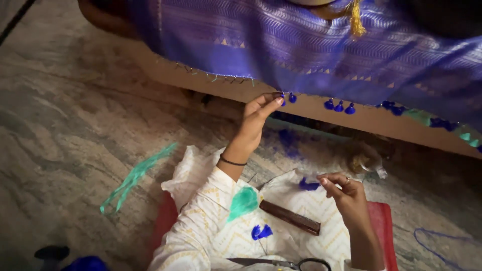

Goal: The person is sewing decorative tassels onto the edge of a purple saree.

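**Tassels along the sari hem: grip notes**

Along the lower edge of the purple fabric, a small blue tassel was pinched between the thumb and forefinger of the left hand. The left arm was stretched up and forward from the lap, wrist bent back, other fingers fanned loose. The right hand was kept low over the lap, fingers closed lightly on what looked like a fine thread, with a tuft of blue thread just beside it; the thread itself was too thin to be made out properly.

For a step like this, the tassel is probably best held right at its knot, with the hem kept taut so spacing matches the finished tassels to the right.

A brown comb and scissors were laid on the lap, within reach.
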